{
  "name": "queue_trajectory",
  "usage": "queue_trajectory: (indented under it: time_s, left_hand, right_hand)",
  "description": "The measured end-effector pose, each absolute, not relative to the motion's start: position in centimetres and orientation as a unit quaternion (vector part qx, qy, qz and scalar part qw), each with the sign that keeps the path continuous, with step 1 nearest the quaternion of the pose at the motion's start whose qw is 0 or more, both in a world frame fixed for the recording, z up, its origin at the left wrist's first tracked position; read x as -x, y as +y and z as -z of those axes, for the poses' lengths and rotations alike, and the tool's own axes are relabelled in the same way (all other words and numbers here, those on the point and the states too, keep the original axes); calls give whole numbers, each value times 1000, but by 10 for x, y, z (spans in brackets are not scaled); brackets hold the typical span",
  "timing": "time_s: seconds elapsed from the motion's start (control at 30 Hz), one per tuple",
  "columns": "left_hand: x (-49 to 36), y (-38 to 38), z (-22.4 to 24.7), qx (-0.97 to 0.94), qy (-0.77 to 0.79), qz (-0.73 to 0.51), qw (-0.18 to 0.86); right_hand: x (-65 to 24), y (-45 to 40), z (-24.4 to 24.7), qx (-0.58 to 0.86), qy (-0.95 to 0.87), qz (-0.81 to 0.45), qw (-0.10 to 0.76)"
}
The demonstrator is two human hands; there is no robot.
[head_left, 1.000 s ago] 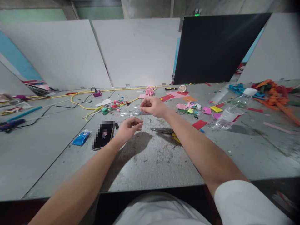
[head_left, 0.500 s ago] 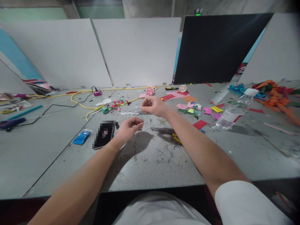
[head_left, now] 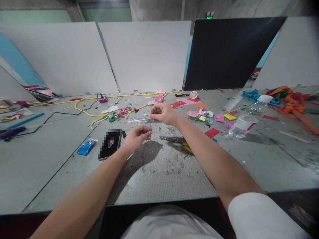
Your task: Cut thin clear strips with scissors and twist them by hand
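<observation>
My left hand (head_left: 138, 136) is closed in a pinch above the grey table. Just above and to its right, my right hand (head_left: 161, 113) pinches too. A thin, thread-like strand (head_left: 150, 124) runs between the fingertips of both hands; its material is too fine to make out. Behind the hands lie several clear thin strips (head_left: 138, 120). Scissors (head_left: 171, 139) with yellow handles rest below my right wrist, partly hidden by the forearm. A phone (head_left: 109, 144) lies left of my left hand, its screen pixelated.
A blue packet (head_left: 86, 146) sits left of the phone. Small coloured beads and bits (head_left: 124, 110) lie behind, beside a yellow cable (head_left: 79, 108). A plastic bottle (head_left: 245, 121) stands at right, near a red paper piece (head_left: 212, 132) and orange balloon-like strips (head_left: 290, 103).
The view has shifted very slightly. Both hands keep their pinches and almost the same places, with the strand still between them.
</observation>
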State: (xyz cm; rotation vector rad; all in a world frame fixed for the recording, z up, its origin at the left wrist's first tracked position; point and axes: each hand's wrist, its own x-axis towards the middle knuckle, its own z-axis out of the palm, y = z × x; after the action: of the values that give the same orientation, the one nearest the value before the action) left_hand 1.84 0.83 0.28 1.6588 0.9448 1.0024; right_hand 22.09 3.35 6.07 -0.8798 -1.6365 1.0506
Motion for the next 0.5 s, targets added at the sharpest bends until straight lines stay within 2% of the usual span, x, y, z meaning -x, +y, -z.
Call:
queue_trajectory:
  time_s: [0.5]
  left_hand:
    - [-19, 7, -5, -683, 381, -409, 471]
  right_hand:
    - [-218, 30, -63, 369, -673, -418, 487]
